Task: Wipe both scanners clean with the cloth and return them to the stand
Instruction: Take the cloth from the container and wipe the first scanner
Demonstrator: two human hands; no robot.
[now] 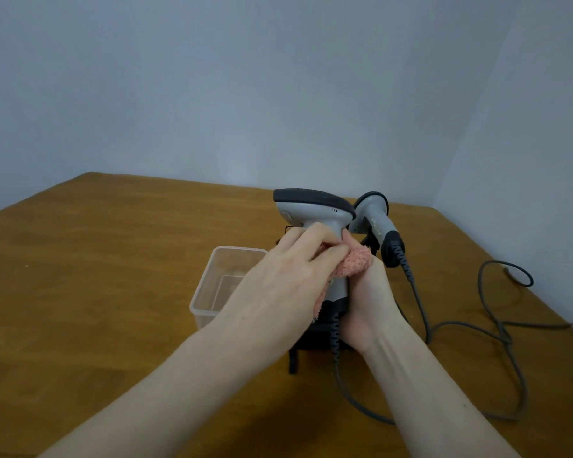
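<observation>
At desk centre, the near scanner [315,206] is held upright by its handle, head toward the far wall, apparently lifted clear of the stand [315,338] so the handle can be reached all round. A pink cloth [454,263] is bunched against that handle; it is pinched by the left hand [278,285], whose fingers are curled over the handle from the left, while the right hand [368,302] is wrapped round the handle from the right and steadies it. Both grips are thus closed, the left on cloth, the right on the scanner handle. Wiping of the handle is judged to be the step in hand; the task is probably not far along. The second scanner [376,223] is seen just behind and to the right, tilted, seemingly parked on the stand, though its seat is hidden. Most of the stand is covered by hands and wrists. Grey cables [497,328] are trailed over the desk [96,276] to the right; their ends are cut off. A clear plastic tub [212,285] is placed just left of the hands, its contents hard to make out.
</observation>
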